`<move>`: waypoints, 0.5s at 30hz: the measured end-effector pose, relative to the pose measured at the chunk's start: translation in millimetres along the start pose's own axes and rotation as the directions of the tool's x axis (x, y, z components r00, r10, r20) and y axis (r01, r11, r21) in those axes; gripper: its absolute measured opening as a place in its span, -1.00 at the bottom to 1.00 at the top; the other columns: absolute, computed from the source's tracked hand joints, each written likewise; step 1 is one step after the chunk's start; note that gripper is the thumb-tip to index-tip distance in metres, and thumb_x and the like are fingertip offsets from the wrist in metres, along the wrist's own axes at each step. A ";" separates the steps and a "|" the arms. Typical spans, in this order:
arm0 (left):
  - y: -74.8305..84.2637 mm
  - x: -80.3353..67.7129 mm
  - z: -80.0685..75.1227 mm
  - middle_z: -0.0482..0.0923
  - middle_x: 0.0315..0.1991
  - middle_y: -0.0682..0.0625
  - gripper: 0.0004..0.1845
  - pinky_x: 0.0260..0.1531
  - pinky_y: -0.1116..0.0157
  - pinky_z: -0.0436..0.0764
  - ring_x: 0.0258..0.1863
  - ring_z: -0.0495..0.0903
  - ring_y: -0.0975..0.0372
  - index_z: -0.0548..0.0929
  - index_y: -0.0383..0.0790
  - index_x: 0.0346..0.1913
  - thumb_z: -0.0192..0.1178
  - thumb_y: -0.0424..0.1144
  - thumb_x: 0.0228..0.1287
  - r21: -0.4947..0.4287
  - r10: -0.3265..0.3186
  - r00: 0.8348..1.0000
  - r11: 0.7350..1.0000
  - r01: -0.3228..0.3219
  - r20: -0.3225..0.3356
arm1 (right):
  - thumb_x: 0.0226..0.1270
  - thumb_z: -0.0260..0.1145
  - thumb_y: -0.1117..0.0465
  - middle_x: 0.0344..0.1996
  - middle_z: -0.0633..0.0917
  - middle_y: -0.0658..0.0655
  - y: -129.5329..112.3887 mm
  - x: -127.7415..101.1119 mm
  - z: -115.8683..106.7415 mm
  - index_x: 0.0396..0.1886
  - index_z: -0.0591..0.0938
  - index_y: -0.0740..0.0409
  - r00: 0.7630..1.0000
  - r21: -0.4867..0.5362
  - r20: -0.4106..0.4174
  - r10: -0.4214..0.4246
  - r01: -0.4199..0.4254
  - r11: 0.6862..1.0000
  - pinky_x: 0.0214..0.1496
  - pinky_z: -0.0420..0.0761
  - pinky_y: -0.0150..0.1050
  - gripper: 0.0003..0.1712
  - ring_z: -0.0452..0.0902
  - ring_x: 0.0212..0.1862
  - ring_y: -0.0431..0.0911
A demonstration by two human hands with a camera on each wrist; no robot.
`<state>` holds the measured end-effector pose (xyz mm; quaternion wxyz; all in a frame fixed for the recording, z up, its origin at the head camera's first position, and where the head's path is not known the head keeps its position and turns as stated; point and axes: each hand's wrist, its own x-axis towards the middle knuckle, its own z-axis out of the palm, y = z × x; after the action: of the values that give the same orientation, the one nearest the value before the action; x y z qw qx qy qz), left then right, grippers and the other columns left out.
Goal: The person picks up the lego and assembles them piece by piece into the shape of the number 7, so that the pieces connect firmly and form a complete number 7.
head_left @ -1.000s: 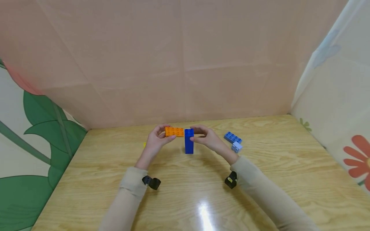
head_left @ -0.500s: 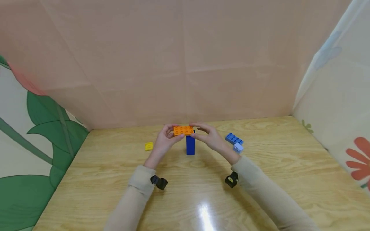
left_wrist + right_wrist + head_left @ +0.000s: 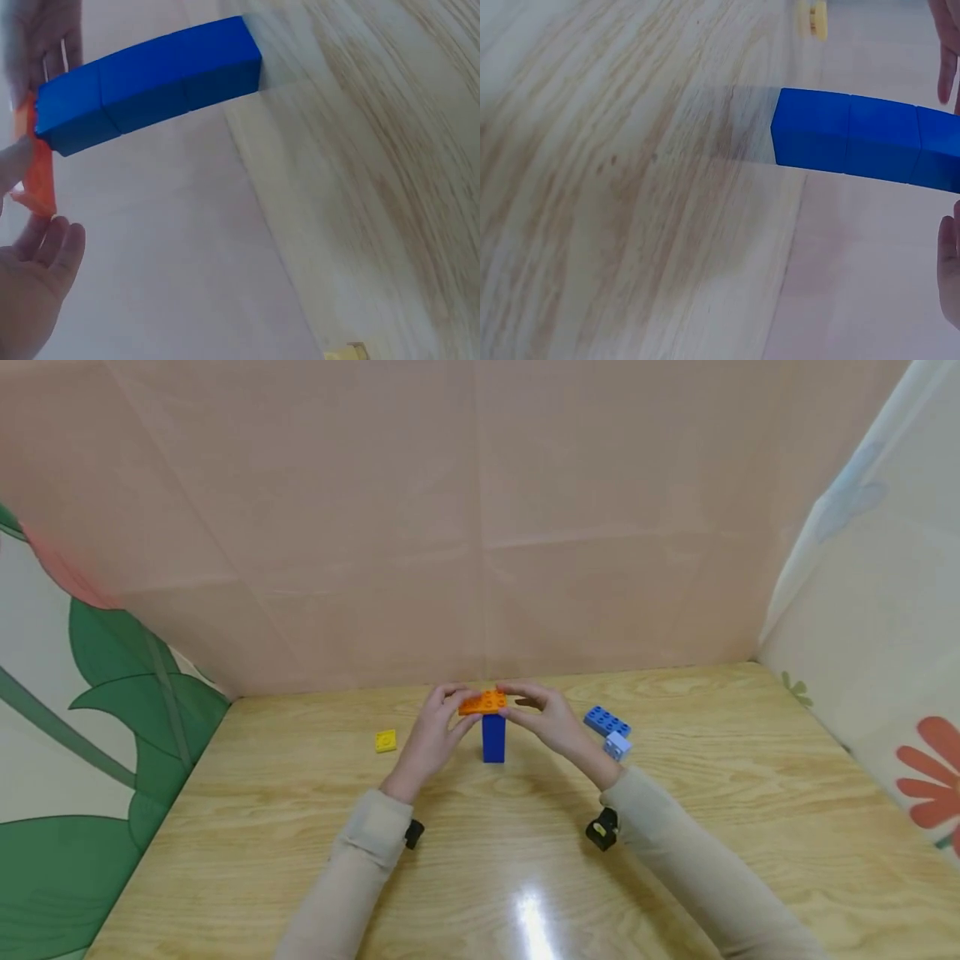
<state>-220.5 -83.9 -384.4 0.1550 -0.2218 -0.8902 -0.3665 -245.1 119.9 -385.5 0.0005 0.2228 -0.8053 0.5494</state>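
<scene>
1. Both hands pinch one orange plate [image 3: 483,702] from opposite ends: the left hand [image 3: 438,731] has its fingers curled round the plate's left end with the thumb beneath, and the right hand [image 3: 546,720] pinches the right end between thumb and fingertips.
2. Largest in view, the wooden table [image 3: 675,827] carries everything, with a bright glare spot on its near part.
3. Pale pink sheeting [image 3: 480,510] stands as a wall along the far edge; a panel with green leaves [image 3: 90,693] closes the left side and a white one with an orange flower [image 3: 926,768] the right.
4. Beige sleeves [image 3: 352,877] cover both forearms, each with a small black device at the wrist.
5. A blue tower [image 3: 493,737] of stacked blocks stands upright in the middle of the table, between the two hands; the left wrist view shows three blocks in it [image 3: 150,82].
6. That orange plate lies flat on the tower's top, reaching out further to the left than to the right. In the left wrist view it shows edge-on [image 3: 37,176] against the tower's top end.
7. A blue brick [image 3: 606,720] lies right of the right hand, with a small pale blue block [image 3: 617,744] touching its near end.
8. A small yellow tile [image 3: 386,741] lies on the table left of the left hand, apart from it.
</scene>
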 end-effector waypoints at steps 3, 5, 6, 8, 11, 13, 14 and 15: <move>-2.8 -0.5 1.1 0.39 0.15 -0.23 -0.69 0.10 0.12 0.61 0.13 0.48 -0.02 0.62 -0.16 0.11 0.13 -0.27 0.34 0.017 0.058 0.998 0.998 -0.058 0.008 | 0.34 0.27 0.18 0.21 0.55 0.26 2.5 0.0 0.5 0.22 0.53 0.20 1.000 0.004 -0.001 0.021 -0.021 1.000 0.34 0.39 0.18 -0.53 0.43 0.25 0.18; -4.6 -1.3 1.4 0.37 0.17 -0.26 -0.69 0.06 0.13 0.63 0.12 0.49 -0.03 0.63 -0.15 0.11 0.11 -0.30 0.36 0.023 0.085 0.996 0.996 -0.086 0.012 | 0.33 0.28 0.17 0.20 0.56 0.26 3.1 0.0 1.2 0.21 0.53 0.21 0.999 0.006 -0.002 0.033 -0.033 0.999 0.33 0.40 0.18 -0.53 0.44 0.25 0.19; -5.2 -1.9 1.4 0.37 0.18 -0.27 -0.69 0.07 0.13 0.63 0.12 0.49 -0.03 0.63 -0.14 0.12 0.10 -0.31 0.36 0.026 0.091 0.996 0.995 -0.091 0.017 | 0.33 0.29 0.17 0.19 0.56 0.27 3.0 -0.1 1.7 0.20 0.54 0.22 0.999 0.010 -0.003 0.038 -0.038 0.999 0.33 0.40 0.17 -0.53 0.45 0.24 0.19; -6.2 -2.9 1.4 0.36 0.21 -0.29 -0.68 0.06 0.13 0.63 0.12 0.48 -0.05 0.62 -0.13 0.14 0.07 -0.31 0.39 0.028 0.105 0.994 0.994 -0.106 0.028 | 0.32 0.29 0.18 0.19 0.57 0.28 2.9 -0.2 2.6 0.19 0.54 0.24 0.999 0.017 -0.003 0.042 -0.042 0.999 0.33 0.42 0.13 -0.53 0.46 0.24 0.18; -7.0 -4.2 1.3 0.34 0.25 -0.30 -0.66 0.06 0.10 0.62 0.16 0.44 -0.08 0.60 -0.08 0.17 0.03 -0.31 0.41 0.033 0.110 0.992 0.993 -0.112 0.054 | 0.32 0.29 0.21 0.19 0.56 0.29 2.9 -0.8 3.3 0.19 0.53 0.27 0.999 0.029 -0.008 0.037 -0.037 0.999 0.34 0.42 0.10 -0.53 0.46 0.24 0.17; -7.3 -4.5 1.3 0.34 0.28 -0.30 -0.66 0.06 0.08 0.61 0.18 0.42 -0.10 0.60 -0.06 0.18 0.02 -0.31 0.42 0.037 0.115 0.991 0.992 -0.118 0.064 | 0.32 0.28 0.23 0.21 0.55 0.29 3.6 -1.1 3.9 0.20 0.52 0.29 1.000 0.021 -0.013 0.010 -0.010 1.000 0.34 0.42 0.09 -0.53 0.45 0.26 0.17; -7.2 -4.7 1.2 0.34 0.28 -0.30 -0.65 0.06 0.07 0.61 0.19 0.41 -0.11 0.59 -0.05 0.18 0.01 -0.31 0.43 0.044 0.116 0.991 0.992 -0.119 0.069 | 0.32 0.28 0.24 0.22 0.54 0.28 4.1 -1.1 4.3 0.20 0.52 0.29 1.000 -0.001 -0.018 -0.015 0.015 1.000 0.34 0.43 0.10 -0.53 0.44 0.27 0.17; -7.2 -4.7 0.9 0.34 0.29 -0.29 -0.65 0.06 0.07 0.61 0.20 0.41 -0.11 0.59 -0.04 0.19 0.01 -0.32 0.43 0.048 0.117 0.991 0.992 -0.121 0.069 | 0.32 0.28 0.26 0.22 0.54 0.27 4.5 -1.1 4.7 0.20 0.53 0.29 0.999 -0.030 -0.023 -0.049 0.048 0.998 0.33 0.44 0.10 -0.54 0.44 0.27 0.16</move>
<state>-220.3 -89.1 -391.2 0.1526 -0.2825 -0.8893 -0.3258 -244.6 117.5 -391.6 0.0268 0.2358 -0.8077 0.5398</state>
